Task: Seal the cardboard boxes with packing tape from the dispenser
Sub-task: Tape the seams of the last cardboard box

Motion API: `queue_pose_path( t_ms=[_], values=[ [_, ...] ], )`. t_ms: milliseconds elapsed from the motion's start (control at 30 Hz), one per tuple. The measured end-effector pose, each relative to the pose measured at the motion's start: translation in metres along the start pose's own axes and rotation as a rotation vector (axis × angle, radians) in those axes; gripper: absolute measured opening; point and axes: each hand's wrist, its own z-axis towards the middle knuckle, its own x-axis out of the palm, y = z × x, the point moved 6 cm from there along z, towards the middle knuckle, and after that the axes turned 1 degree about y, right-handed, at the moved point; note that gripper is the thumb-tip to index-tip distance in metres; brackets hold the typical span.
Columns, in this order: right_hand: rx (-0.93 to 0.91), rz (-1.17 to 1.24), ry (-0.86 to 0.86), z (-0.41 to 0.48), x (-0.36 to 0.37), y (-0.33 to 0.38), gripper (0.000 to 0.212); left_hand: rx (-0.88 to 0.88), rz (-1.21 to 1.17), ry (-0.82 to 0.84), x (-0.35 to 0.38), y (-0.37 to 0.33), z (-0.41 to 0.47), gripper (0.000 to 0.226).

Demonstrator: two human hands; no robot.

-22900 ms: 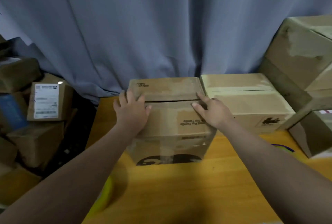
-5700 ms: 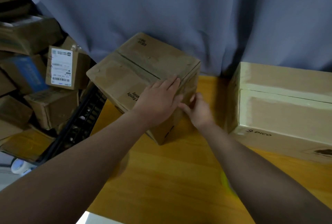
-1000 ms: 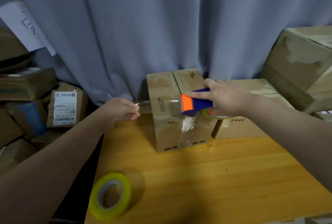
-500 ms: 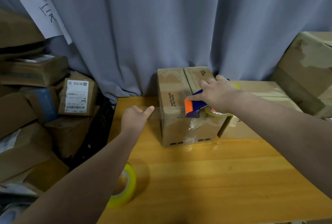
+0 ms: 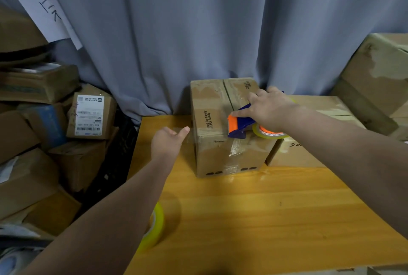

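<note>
While the right hand [image 5: 269, 109] curls its fingers around the blue-and-orange tape dispenser [image 5: 239, 125], holding it on the front top edge of the brown cardboard box [image 5: 212, 107], the left hand [image 5: 169, 142] reaches toward the box's left side, fingers straight and relaxed, a strip of clear tape [image 5: 187, 135] at their tips. That box stands at the back of the table [image 5: 254, 219], against the curtain [image 5: 176, 31], just beside a paler box [image 5: 309, 153]
</note>
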Motion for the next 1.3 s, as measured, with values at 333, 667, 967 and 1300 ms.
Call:
queue_pose_path(
  t_ms=[333, 667, 967, 1300],
  values=[
    [0.018, 0.094, 0.044, 0.001, 0.015, 0.0, 0.063, -0.497, -0.305, 0.276, 0.041, 0.033, -0.005, 0.042],
    [0.026, 0.113, 0.062, 0.004, 0.017, 0.0, 0.066, -0.676, -0.49, 0.606, 0.071, 0.041, -0.018, 0.044],
    [0.03, 0.136, 0.067, 0.006, 0.017, 0.0, 0.067, -0.727, -0.341, 0.615, 0.064, 0.042, -0.024, 0.061],
    [0.038, 0.167, 0.08, 0.003, 0.017, 0.0, 0.067, -0.256, -0.763, 0.557, 0.088, 0.008, -0.042, 0.074]
  ],
)
